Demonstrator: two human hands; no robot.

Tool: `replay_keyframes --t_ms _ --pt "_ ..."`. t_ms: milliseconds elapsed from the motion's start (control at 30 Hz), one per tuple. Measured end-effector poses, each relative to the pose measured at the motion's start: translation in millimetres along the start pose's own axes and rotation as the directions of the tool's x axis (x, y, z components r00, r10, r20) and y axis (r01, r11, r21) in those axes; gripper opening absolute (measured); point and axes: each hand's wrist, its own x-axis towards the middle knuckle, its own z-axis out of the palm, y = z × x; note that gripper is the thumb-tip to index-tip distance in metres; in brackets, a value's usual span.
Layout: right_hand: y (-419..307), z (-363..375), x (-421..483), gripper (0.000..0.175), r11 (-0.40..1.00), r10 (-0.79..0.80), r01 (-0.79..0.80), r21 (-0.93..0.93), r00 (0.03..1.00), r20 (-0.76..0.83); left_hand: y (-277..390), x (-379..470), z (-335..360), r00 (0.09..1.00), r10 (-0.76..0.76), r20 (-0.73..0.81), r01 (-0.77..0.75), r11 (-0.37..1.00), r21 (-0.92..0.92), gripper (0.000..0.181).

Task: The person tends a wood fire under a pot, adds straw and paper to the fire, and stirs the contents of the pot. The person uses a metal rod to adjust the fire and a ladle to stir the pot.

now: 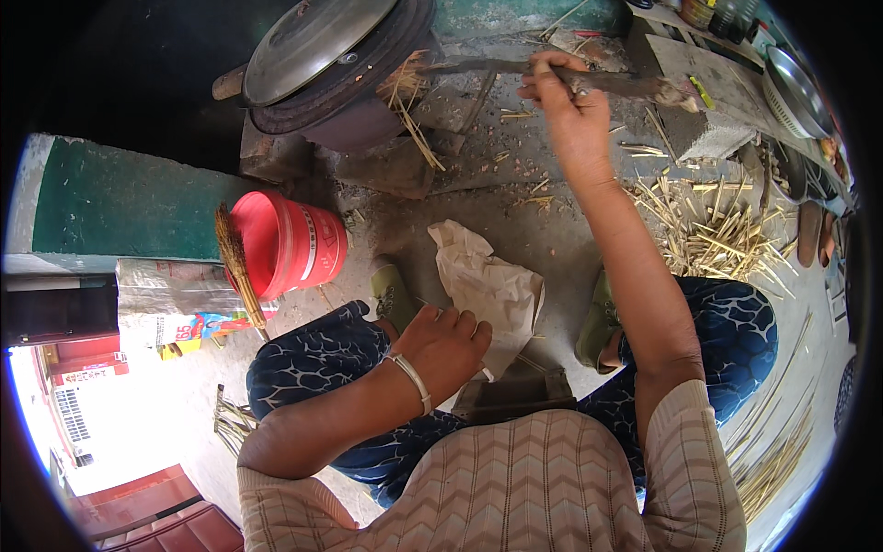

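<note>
My right hand [569, 103] is closed around a dark wooden stick [621, 83], its left end reaching the fire opening of a round stove [359, 121]. Dry straw [405, 79] pokes out of that opening. Over my knee, my left hand [445, 348], with a bracelet [412, 379] at the wrist, has its fingers curled around a thin pale object [488, 375]. Only small ends of it show, so its kind cannot be told. Crumpled light paper [486, 276] lies on the floor between my shoes, partly behind the left hand.
A lidded metal pot [317, 48] sits on the stove. To the left stands a red plastic bucket [296, 241] with a straw brush [238, 269] against it. Broken stalks [710, 228] are piled at right, near a concrete block [710, 131] and a metal basin [797, 93].
</note>
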Motion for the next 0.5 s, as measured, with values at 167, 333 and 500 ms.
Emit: replay_keyframes --t_ms 167,333,500 --pt "26.7 16.7 -14.5 0.017 0.989 -0.036 0.042 -0.142 0.999 0.039 -0.9 -0.7 -0.6 1.0 -0.006 -0.014 0.005 1.0 -0.02 0.046" --pt "42.9 39.0 -22.4 0.014 0.994 -0.05 0.056 -0.09 0.996 0.071 -2.0 -1.7 1.2 1.0 -0.013 -0.025 0.012 0.999 -0.045 0.046" --pt "48.2 55.2 -25.2 0.014 0.981 0.023 -0.008 -0.195 0.997 0.072 -2.6 -3.1 3.3 0.999 -0.003 -0.046 0.001 0.999 -0.041 0.047"
